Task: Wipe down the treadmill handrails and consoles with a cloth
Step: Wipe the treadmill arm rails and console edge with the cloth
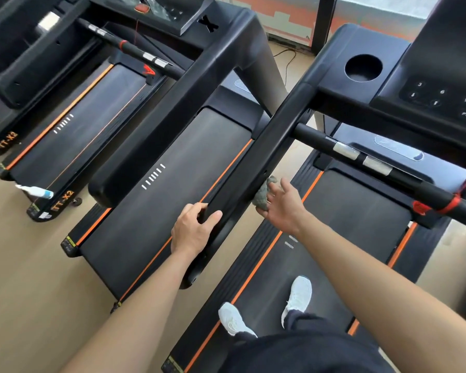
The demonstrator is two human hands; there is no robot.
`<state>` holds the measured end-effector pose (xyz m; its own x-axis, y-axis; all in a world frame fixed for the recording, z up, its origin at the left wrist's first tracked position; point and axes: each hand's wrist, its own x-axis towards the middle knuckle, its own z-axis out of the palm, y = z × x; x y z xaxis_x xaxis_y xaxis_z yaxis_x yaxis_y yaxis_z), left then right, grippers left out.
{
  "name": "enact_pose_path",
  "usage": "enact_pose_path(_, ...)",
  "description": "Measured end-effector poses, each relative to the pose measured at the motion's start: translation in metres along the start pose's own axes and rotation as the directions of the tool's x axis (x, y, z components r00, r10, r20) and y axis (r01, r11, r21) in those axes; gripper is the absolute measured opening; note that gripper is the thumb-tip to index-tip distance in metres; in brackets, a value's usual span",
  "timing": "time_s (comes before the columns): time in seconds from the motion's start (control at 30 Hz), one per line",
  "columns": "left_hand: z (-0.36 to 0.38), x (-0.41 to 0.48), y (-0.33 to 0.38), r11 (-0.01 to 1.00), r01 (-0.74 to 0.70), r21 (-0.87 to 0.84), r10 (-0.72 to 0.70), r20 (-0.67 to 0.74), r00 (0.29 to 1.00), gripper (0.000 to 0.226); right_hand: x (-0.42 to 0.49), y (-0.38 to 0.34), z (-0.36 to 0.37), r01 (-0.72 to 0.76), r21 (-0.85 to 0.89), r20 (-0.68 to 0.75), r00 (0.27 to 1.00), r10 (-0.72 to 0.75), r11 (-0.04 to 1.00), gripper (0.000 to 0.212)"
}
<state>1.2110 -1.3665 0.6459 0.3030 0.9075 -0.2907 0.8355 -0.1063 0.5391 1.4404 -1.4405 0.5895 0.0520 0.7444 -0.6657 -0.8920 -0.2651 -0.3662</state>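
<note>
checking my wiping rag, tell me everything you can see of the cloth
The cloth is a grey-green rag, soft and nubbly-looking, bunched into a wad. The right hand presses it against the inner side of the black handrail, near the rail's free end. Part of it lies hidden under the hand.

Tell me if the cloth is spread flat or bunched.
Bunched: the cloth is a crumpled grey wad that the right hand presses against the handrail, with no flat sheet showing.
</note>
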Motion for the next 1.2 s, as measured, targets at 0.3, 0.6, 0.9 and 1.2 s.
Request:
enact_pose_path(0.3,-0.006,0.001,-0.004,0.996,0.028,-0.089,-0.02,0.087,0.996,0.049,-0.025,0.136,0.014,-0.271,0.004,0.039,0.962,0.271,0.962,0.079)
enact_pose_path(0.6,-0.021,-0.009,-0.015,0.948,0.063,-0.313,-0.018,0.145,0.989,0.048,-0.058,0.191,0.043,-0.428,-0.049,0.01,0.903,0.429,0.903,0.082)
enact_pose_path(0.9,-0.025,-0.046,-0.033,0.976,0.018,-0.218,0.006,0.111,0.994,0.048,-0.069,0.088,0.036,-0.166,-0.172,0.045,0.983,0.176,0.971,0.054)
enact_pose_path(1.2,-0.018,-0.049,-0.011,0.907,0.096,-0.411,-0.161,-0.126,0.979,0.029,-0.075,-0.02,0.06,0.469,-0.748,0.35,0.88,-0.321,0.47,0.02)
